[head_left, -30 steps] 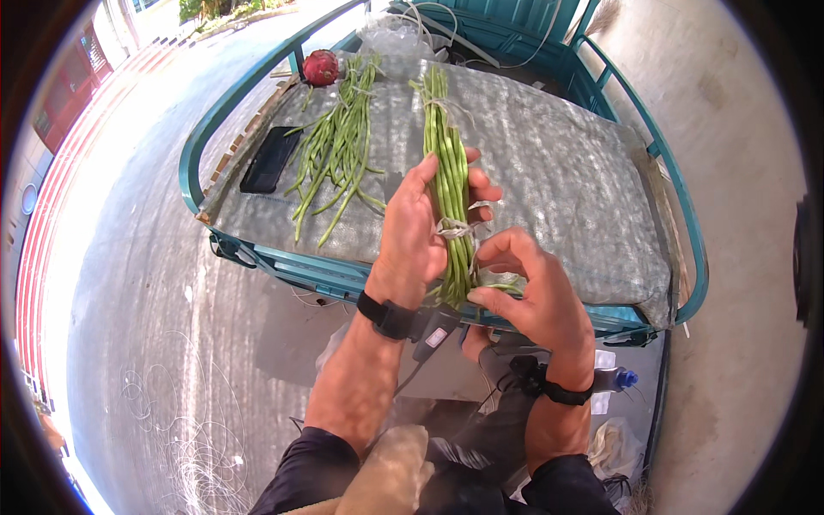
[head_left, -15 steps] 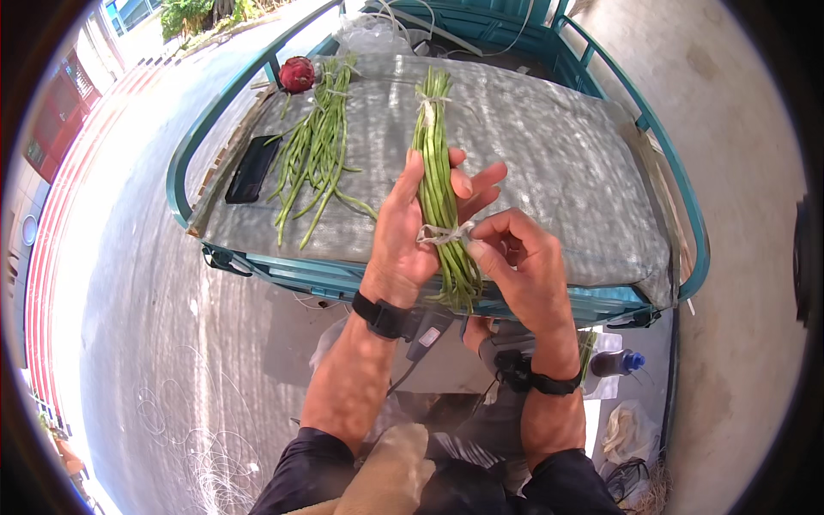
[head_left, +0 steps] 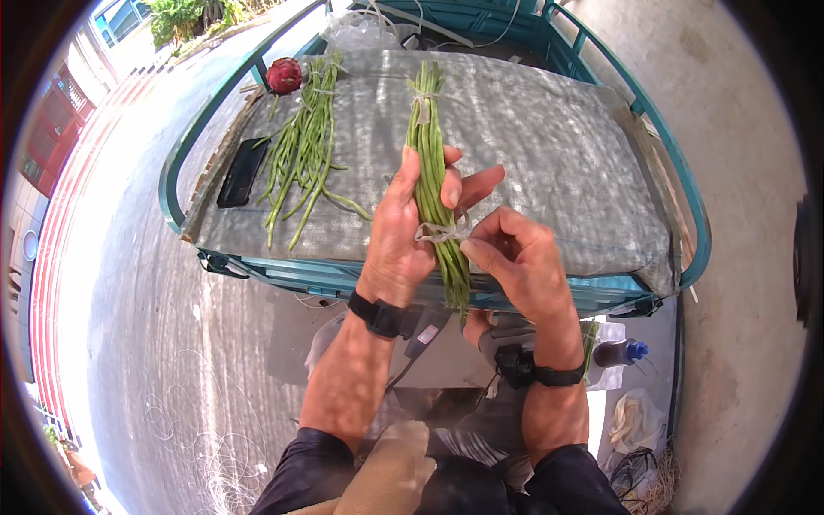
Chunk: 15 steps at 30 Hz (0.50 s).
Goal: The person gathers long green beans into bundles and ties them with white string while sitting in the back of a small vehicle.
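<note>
My left hand [head_left: 403, 227] grips a bundle of long green beans [head_left: 427, 146] around its lower part, holding it upright over the cart's edge. A pale tie [head_left: 439, 232] wraps the bundle low down, and another tie sits near its top. My right hand [head_left: 515, 257] pinches the lower tie beside the bundle, fingers closed on it. Both wrists wear black bands.
A teal-railed cart [head_left: 180, 154] carries a grey woven sheet [head_left: 549, 146]. On it lie a loose pile of long beans [head_left: 305, 150], a red dragon fruit [head_left: 283, 75] and a black phone [head_left: 241, 172]. A blue-capped bottle [head_left: 620, 352] and a bag lie on the ground by my legs.
Both hands lifted the bundle slightly higher and farther over the sheet. My right hand moved from below the bundle up to the tie and pinches it.
</note>
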Each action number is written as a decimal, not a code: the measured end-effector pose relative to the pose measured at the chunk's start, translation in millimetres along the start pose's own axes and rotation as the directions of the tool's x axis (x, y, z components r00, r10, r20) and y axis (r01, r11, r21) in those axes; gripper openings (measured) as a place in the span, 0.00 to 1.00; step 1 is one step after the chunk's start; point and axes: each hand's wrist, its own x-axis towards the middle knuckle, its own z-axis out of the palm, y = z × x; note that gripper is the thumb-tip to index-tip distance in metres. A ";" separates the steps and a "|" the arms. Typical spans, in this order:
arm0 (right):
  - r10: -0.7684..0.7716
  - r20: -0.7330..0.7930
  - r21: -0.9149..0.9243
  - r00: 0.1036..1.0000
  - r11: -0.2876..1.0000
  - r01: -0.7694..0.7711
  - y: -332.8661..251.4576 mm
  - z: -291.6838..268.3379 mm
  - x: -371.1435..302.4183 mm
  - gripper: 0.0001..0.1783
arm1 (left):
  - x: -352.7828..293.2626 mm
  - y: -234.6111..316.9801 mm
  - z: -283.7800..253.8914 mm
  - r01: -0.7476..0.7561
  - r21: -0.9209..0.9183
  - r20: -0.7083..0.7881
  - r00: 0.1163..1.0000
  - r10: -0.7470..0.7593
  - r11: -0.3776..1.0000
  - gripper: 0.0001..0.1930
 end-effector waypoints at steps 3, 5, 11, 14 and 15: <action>0.009 0.028 -0.074 1.000 0.997 -0.007 0.1 -6.9 -0.9 0.08 | 1.5 -1.5 -0.7 -0.031 0.025 -0.047 0.998 0.032 0.999 0.25; -0.040 0.049 -0.121 0.998 0.992 0.046 3.2 -14.1 -0.4 0.09 | 2.4 -2.3 0.9 -0.043 0.052 -0.079 0.996 0.047 0.998 0.25; -0.030 0.109 -0.130 0.994 0.991 0.044 12.4 -28.4 1.7 0.11 | 3.5 -4.9 3.6 0.002 0.113 -0.141 0.990 0.014 0.994 0.25; -0.011 0.134 -0.096 0.991 0.995 0.024 15.3 -25.9 2.2 0.10 | 2.3 -5.7 4.8 -0.011 0.089 -0.164 0.986 0.026 0.996 0.24; -0.011 0.134 -0.096 0.991 0.995 0.024 12.5 -23.5 1.2 0.10 | 1.4 -5.7 4.4 -0.043 0.107 -0.137 0.989 0.058 0.993 0.24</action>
